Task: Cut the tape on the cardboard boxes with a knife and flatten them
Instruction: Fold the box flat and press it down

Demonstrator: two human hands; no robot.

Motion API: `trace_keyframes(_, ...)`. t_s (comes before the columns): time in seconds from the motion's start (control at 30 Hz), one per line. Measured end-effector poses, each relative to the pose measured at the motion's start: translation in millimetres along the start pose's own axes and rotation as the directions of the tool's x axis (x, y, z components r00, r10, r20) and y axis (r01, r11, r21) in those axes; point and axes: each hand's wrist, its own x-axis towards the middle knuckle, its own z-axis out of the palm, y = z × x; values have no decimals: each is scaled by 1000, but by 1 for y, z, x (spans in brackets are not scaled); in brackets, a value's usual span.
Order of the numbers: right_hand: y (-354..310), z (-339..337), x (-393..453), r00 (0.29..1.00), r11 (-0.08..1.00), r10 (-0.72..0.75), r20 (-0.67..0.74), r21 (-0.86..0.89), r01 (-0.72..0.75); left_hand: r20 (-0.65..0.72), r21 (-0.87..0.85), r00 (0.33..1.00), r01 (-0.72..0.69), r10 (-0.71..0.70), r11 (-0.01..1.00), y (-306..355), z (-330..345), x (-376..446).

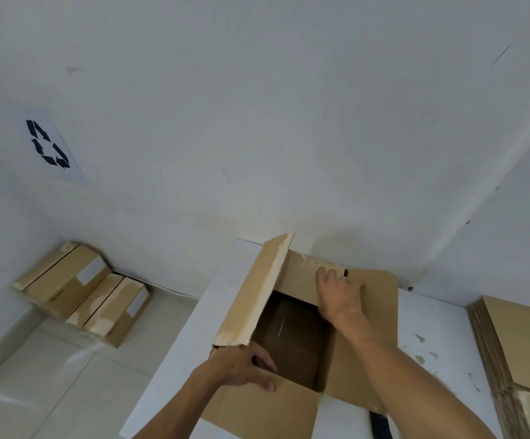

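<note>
Low in the middle of the frame: open cardboard box point(292, 337) on white tabletop point(431, 315), flaps up & out, dark empty inside. Top tape looks cut already, so prob. the flatten step now.

Left hand point(244, 367) at near-left corner, fingers curled over the box edge, thumb flat on near flap point(257, 410). Right hand point(339, 296) at far side, fingers straight, pressing flat on far flap point(308, 275). No knife seen; can't tell where it is.

To do it well:
- Check bottom tape first. If not cut, box won't fold.
- Push opp. corners toward each other, so sides lean & fold flat.
- Keep left flap point(254, 293) (torn, standing up) out of the way; fold along the lines, not across.
- Keep fingers off the folding edges, no pinch.
- Then onto the flat stack point(517, 343), right edge of frame.

Lower left on floor: more closed boxes point(80, 293) by wall, prob. next.
</note>
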Motion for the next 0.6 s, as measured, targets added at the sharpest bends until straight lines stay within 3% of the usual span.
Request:
trace_keyframes(0.23,5,-25,-5,997,999,10,-80,48,-6,36,-28,998,-46,47,999,0,-10,3)
trace_keyframes(0.4,75,-94,0,990,909,117,-83,409,-74,-19,-80,999,-44,43,996,5,-35,3)
trace_keyframes(0.6,128,-180,-42,998,789,57,-8,612,-40,-100,-414,993,-105,69,904,78,-74,-5)
